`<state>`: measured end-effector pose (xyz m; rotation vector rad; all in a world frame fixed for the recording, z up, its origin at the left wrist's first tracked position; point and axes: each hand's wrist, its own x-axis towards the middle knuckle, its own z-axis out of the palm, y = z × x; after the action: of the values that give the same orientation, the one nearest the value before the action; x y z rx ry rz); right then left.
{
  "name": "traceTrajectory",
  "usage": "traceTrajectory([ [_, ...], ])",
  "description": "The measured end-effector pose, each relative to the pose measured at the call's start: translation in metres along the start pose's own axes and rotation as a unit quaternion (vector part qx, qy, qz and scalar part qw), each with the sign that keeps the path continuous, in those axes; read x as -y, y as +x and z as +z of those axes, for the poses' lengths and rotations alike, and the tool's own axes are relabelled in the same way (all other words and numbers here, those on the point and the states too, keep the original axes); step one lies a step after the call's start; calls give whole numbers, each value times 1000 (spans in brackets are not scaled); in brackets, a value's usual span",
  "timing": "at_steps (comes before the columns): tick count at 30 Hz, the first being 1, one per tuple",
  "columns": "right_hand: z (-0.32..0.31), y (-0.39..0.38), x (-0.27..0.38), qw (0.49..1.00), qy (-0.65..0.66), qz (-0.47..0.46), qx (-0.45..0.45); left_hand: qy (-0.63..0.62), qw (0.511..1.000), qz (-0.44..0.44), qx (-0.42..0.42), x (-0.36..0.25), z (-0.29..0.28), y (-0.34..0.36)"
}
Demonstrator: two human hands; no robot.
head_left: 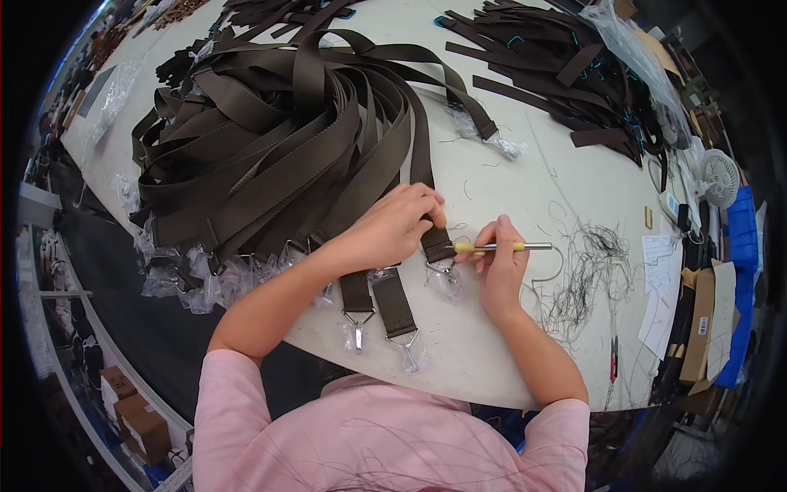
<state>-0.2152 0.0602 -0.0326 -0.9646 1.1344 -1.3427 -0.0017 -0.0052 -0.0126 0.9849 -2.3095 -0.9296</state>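
Two strap ends [392, 305] lie near, seemingly done; left hand [392, 225] pins a third strap [435, 243] while right hand [500, 264] grips a cutter [502, 246] at it. Many straps [279, 131] wait far left.

Head view of a white worktable [508, 189]. The left hand [393, 225] presses down the end of a dark brown strap [436, 243] just above its plastic-wrapped metal clasp [447, 277]. The right hand [502, 266] holds a slim metal tool with a yellow grip [500, 246], its tip at the strap's edge. A large heap of brown straps [279, 139] lies behind; loose thread trimmings [590, 271] lie to the right.
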Motion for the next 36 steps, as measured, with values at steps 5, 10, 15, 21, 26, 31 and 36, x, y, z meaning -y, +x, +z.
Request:
traceTrajectory([
  [5, -2, 6, -4, 992, -17, -108, -59, 306, 947, 94, 12, -18, -6, 5],
  [10, 4, 5, 17, 980, -90, -159, -81, 405, 902, 123, 87, -20, -15, 35],
  [15, -23, 16, 22, 951, -133, -240, -142, 410, 883, 206, -93, -52, -42, 50],
  [21, -22, 23, 10, 952, -111, -252, -133, 293, 940, 165, -62, -65, -62, 54],
  [26, -23, 23, 1, 953, -84, -275, -94, 221, 966, 118, 62, -101, -105, 28],
  [31, -29, 14, 3, 954, -106, -271, -64, 406, 837, -79, 358, -143, -170, -82],
  [36, -43, 26, 2, 953, -127, -257, -92, 172, 952, 27, 251, -158, -146, -74],
])
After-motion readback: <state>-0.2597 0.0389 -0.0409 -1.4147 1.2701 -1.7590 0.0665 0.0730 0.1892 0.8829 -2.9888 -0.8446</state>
